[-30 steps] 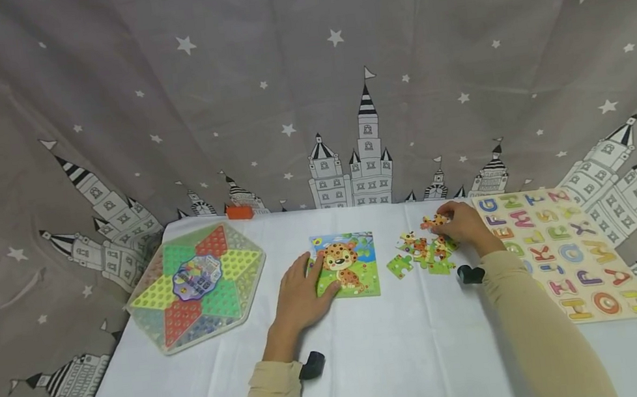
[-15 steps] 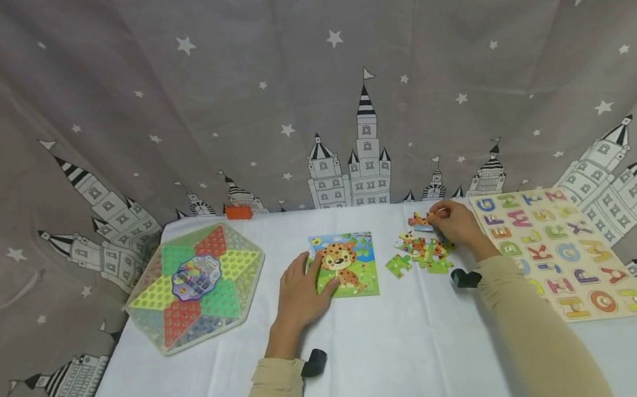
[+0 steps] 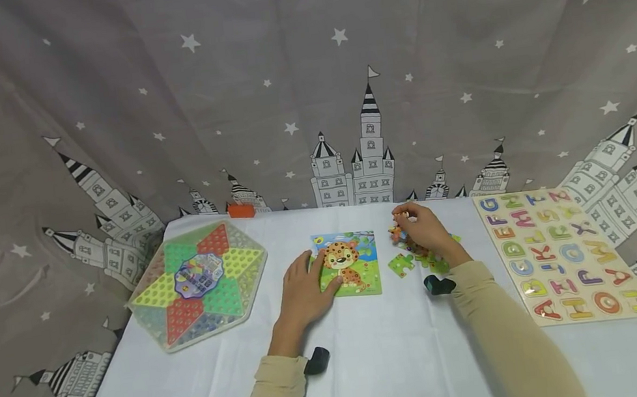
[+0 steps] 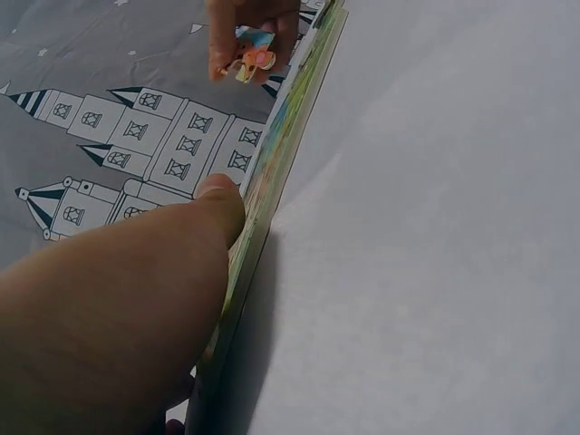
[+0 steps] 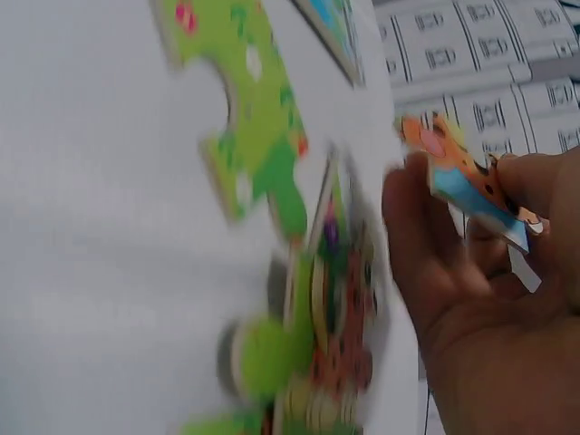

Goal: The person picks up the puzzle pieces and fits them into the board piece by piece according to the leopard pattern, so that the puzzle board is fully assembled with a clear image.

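A square puzzle board (image 3: 362, 272) with a spotted leopard cub picture lies mid-table. My left hand (image 3: 304, 292) rests on its left side, fingers spread, with the thumb on the board's face. In the right wrist view, my right hand (image 5: 507, 299) pinches a jigsaw piece (image 5: 471, 186) between thumb and fingers. The piece is orange with dark spots and a blue strip, and is held above the table. Below the right hand lie several loose jigsaw pieces (image 3: 401, 265), some heaped on each other and partly hidden by the hand.
A hexagonal Chinese checkers board (image 3: 218, 301) lies on the left of the white table (image 3: 384, 361). On the right is a wooden alphabet board (image 3: 573, 255). A small red block (image 3: 240, 211) sits at the back edge, before the grey castle-print curtain (image 3: 255, 55).
My right hand has lifted the orange jigsaw piece and carried it left, toward the leopard board. The left hand has stayed on the board.
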`<state>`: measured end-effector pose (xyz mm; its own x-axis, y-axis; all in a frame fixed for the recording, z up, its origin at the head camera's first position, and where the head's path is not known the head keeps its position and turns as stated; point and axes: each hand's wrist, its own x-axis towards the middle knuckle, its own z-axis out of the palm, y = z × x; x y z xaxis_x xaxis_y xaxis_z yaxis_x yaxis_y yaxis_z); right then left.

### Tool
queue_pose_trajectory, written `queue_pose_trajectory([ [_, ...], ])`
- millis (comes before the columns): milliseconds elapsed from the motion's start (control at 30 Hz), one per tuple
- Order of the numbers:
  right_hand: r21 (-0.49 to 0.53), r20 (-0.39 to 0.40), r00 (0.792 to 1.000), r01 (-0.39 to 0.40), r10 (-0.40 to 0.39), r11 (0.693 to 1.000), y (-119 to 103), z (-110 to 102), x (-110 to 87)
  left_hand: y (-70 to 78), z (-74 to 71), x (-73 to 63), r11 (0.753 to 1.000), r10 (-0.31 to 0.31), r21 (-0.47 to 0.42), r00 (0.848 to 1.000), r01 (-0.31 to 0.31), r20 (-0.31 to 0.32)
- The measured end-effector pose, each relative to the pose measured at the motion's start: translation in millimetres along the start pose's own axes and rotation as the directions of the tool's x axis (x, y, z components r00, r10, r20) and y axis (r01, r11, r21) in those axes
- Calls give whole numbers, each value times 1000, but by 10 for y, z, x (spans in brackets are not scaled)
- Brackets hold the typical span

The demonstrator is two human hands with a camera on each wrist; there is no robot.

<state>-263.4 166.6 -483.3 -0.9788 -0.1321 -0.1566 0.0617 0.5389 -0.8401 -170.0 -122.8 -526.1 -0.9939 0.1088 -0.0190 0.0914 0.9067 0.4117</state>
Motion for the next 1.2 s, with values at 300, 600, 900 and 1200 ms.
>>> queue_pose_trajectory([
  [300,-5,54,998,-34,34,999,-141,231,62,-6,1,16,1000,7,8,1000,-7,1],
  [600,-78,42,999,-17,20,997,-205,416,76,-9,8,51,1000,12,24,1000,-12,14],
  [900,-235,132,984,145,-116,961,-362,597,94,-10,-16,42,999,23,30,1000,-24,9],
  [1200,-231,46,994,105,-97,967,-458,942,161,-32,12,1,999,33,31,999,-33,0],
])
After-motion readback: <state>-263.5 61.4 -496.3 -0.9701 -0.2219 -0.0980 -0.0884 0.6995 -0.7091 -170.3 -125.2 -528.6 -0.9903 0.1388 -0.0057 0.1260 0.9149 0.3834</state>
